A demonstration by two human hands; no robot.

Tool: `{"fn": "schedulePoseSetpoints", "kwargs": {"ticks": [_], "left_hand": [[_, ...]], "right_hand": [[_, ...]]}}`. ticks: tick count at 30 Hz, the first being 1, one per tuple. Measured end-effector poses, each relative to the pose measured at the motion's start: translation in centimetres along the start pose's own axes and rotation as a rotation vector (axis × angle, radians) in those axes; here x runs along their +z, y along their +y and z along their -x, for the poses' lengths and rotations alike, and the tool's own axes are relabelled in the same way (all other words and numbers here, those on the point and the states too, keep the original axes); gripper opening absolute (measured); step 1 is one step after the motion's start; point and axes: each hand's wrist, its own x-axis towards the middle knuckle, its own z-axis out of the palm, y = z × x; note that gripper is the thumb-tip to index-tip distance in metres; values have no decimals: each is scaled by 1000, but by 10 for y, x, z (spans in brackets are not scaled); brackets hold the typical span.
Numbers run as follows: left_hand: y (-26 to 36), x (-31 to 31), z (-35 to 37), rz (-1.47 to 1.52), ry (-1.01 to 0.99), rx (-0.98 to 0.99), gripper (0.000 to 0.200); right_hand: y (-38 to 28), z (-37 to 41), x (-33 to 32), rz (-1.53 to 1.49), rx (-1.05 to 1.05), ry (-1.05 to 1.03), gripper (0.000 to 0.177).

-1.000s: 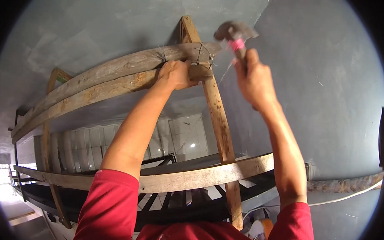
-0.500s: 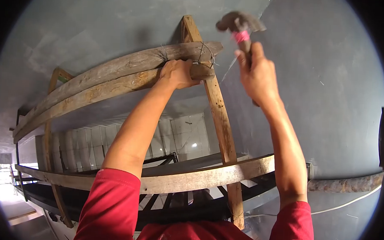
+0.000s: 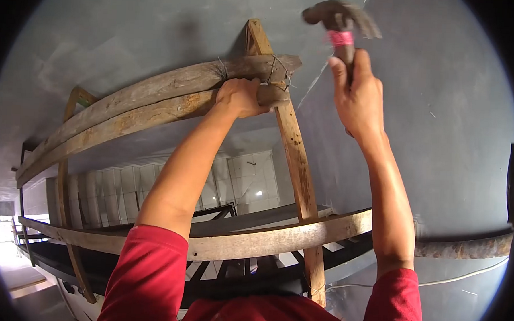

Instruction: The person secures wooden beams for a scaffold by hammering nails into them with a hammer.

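The hammer (image 3: 339, 20) is up and to the right of the upright post (image 3: 294, 156), its dark metal head blurred against the grey plastered surface (image 3: 442, 111) and a band of pink tape (image 3: 340, 38) wound round the handle just under the head. The right hand (image 3: 360, 96) has its grip clamped on the handle below that tape, right of the post's top and clear of the wood. The left hand (image 3: 242, 97) is just left of the post with its grip wrapped tight round the lower beam (image 3: 156, 113), close to where that beam's end crosses the post. The upper beam (image 3: 157, 87) lies directly against it, and thin wire (image 3: 275, 66) is twisted round both where they meet the post. Both beams are weathered, stained timber running away to the left of the post. Lower down the post a pale plank (image 3: 265, 238) crosses it, with dark metal framing behind. Right of the post at that height a rusty bar (image 3: 465, 247) runs along the grey surface with a white cable (image 3: 464, 275) under it. Behind the post, between the beams and the plank, a white tiled wall (image 3: 250, 183) shows, and daylight comes in far to the left. Red sleeves (image 3: 148, 276) cover both upper arms.
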Motion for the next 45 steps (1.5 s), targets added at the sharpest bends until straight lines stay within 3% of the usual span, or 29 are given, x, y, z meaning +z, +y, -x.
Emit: {"fn": "schedulePoseSetpoints", "kwargs": {"ticks": [2, 4, 8, 10, 14, 16, 18, 19, 21, 22, 26, 29, 32, 35, 38, 40, 42, 44, 45], "left_hand": [[-1, 0, -1, 26, 14, 6, 72], [-3, 1, -3, 17, 18, 23, 73], [0, 1, -2, 1, 38, 12, 72], [-4, 6, -6, 23, 103, 46, 75], [0, 0, -2, 7, 14, 5, 71], [-1, 0, -1, 21, 40, 12, 70], [-5, 4, -5, 9, 76, 32, 70], [-6, 8, -6, -6, 107, 56, 70], [-10, 11, -14, -7, 120, 51, 71], [-9, 13, -11, -7, 100, 50, 72], [-6, 6, -4, 31, 51, 27, 73], [-3, 3, -5, 4, 5, 26, 70], [-2, 4, -4, 2, 23, 7, 69], [-3, 5, -5, -1, 34, 13, 71], [-3, 2, -4, 8, -1, 27, 76], [-2, 2, -3, 7, 9, 26, 74], [-2, 2, -4, 7, 29, 24, 73], [-4, 4, -5, -7, 47, 46, 75], [-5, 2, -4, 3, 52, 57, 78]], "right_hand": [[18, 15, 23, -8, -49, 179, 25], [78, 44, 60, 164, -40, -125, 25], [56, 25, 46, 117, 138, -321, 25], [36, 15, 31, 79, -10, -108, 26], [-1, 3, 3, -68, 57, 13, 27], [27, 15, 32, -33, -100, 188, 25], [58, 37, 57, 212, -51, -204, 25], [61, 39, 59, 211, -51, -200, 25], [56, 30, 58, 232, 92, -444, 27], [47, 32, 50, 227, 110, -443, 27], [9, 3, 0, 42, 86, -142, 25], [-9, -1, -33, -413, 11, -9, 27], [11, 6, -31, -166, -197, 209, 38], [13, 15, -33, -13, -193, 157, 40], [13, 17, -26, -95, -108, 114, 37], [23, 22, -5, -102, -157, 197, 29], [54, 44, 38, -42, -91, 163, 25], [88, 61, 57, 160, 76, -335, 25], [80, 61, 53, 145, 122, -339, 25]]}}
